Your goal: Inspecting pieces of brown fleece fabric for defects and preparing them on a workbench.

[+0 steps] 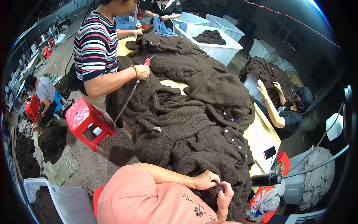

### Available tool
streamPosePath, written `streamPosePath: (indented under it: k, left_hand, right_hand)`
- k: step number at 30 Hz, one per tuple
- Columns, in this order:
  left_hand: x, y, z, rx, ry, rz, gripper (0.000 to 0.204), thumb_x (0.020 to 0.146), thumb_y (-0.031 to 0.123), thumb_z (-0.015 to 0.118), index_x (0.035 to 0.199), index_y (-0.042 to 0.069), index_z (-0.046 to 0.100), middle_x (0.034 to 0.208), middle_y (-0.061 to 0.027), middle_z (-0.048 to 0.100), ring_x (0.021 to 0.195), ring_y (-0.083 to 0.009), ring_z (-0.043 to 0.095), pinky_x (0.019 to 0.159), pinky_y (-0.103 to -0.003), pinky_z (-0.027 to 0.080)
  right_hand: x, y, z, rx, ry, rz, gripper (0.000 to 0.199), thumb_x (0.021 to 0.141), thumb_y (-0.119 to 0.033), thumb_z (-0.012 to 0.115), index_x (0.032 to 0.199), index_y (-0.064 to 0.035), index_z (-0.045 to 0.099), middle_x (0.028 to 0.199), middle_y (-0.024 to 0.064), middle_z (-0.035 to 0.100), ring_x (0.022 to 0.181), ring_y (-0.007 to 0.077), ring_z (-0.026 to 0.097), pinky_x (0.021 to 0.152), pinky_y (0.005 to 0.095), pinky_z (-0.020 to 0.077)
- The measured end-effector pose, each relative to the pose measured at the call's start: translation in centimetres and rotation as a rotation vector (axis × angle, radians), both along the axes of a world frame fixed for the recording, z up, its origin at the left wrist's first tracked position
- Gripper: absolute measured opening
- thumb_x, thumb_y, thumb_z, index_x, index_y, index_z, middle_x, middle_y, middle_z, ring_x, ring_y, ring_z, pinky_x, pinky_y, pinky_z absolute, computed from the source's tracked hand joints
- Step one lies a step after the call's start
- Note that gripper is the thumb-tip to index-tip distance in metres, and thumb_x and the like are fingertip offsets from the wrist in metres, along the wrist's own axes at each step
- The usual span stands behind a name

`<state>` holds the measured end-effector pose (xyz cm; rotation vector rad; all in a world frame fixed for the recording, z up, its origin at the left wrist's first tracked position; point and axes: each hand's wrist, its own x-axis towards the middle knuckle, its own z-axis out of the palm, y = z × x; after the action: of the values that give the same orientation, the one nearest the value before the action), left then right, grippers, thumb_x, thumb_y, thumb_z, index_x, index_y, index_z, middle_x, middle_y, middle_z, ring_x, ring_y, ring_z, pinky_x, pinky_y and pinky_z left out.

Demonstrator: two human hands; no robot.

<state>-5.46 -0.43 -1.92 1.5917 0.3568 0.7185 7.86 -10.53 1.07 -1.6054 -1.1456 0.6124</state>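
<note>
A dark brown knitted garment (199, 164) lies bunched on the table's near end, part of a large heap of similar knitwear. My left hand (207, 180) comes in from the left and pinches a small fold of this garment, its thumb and fingertips pressed together. Close beside it, my right hand (225, 194) is closed on the same knit, fingertips almost meeting those of the left. Whatever small detail sits between the fingertips is too small to make out. Pale round buttons (226, 131) dot the knitwear just beyond my hands.
Across the heap at left, a person in stripes holds a red-handled tool (147, 62) on a hose. A red stool (89, 123) stands nearby. A black bottle (266, 179) and phone (270, 152) lie at the yellow table's (263, 138) right edge. White bins (220, 48) stand behind.
</note>
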Motion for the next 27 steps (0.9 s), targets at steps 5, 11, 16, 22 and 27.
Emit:
streamPosePath:
  k: [5,11,16,22,27]
  left_hand:
    - [-0.1,-0.5,-0.3,0.166,0.006,0.061,0.012,0.073,0.001,0.056,0.082,-0.001,0.064,0.077,-0.017,0.063,0.071,-0.029,0.063,0.062,-0.035,0.049]
    - [-0.2,-0.8,-0.5,0.254,0.002,0.122,0.014,0.069,-0.004,0.055,0.08,-0.001,0.062,0.075,-0.0179,0.062,0.069,-0.0322,0.062,0.06,-0.037,0.048]
    - [0.0,-1.1,-0.6,0.301,-0.013,0.154,0.011,0.069,-0.004,0.055,0.079,-0.001,0.06,0.074,-0.0181,0.061,0.069,-0.0333,0.061,0.059,-0.038,0.048]
    - [-0.1,-1.3,-0.7,0.414,-0.032,0.222,0.011,0.07,-0.003,0.056,0.08,0.0,0.059,0.072,-0.0168,0.058,0.067,-0.0342,0.059,0.058,-0.039,0.048]
    - [-0.2,-1.5,-0.8,0.426,-0.059,0.173,0.014,0.069,-0.005,0.055,0.082,0.0,0.058,0.074,-0.0161,0.058,0.068,-0.0339,0.059,0.059,-0.039,0.048]
  right_hand:
    - [0.3,-0.2,0.0,-0.153,-0.038,0.106,0.024,0.066,0.008,0.045,0.084,0.0057,0.061,0.065,0.0047,0.057,0.061,0.0099,0.05,0.058,0.0237,0.0417]
    - [0.4,-0.2,-0.7,-0.175,-0.217,0.113,0.026,0.065,0.006,0.045,0.084,0.0042,0.062,0.065,0.0175,0.059,0.058,0.0167,0.057,0.058,0.0294,0.0456]
    - [-0.2,-0.4,-1.3,-0.126,-0.216,0.084,0.023,0.066,0.006,0.045,0.082,0.0048,0.061,0.062,0.0164,0.057,0.056,0.0164,0.055,0.056,0.0298,0.0438]
    - [-0.3,-0.5,-1.7,-0.04,-0.23,0.063,0.024,0.069,0.009,0.042,0.083,0.0055,0.061,0.064,0.0087,0.059,0.058,0.0107,0.05,0.056,0.0258,0.0408]
    - [0.6,-1.1,-0.9,-0.228,0.296,0.14,0.029,0.072,0.011,0.042,0.089,0.0049,0.065,0.076,0.0013,0.063,0.069,0.0077,0.055,0.064,0.0214,0.0442]
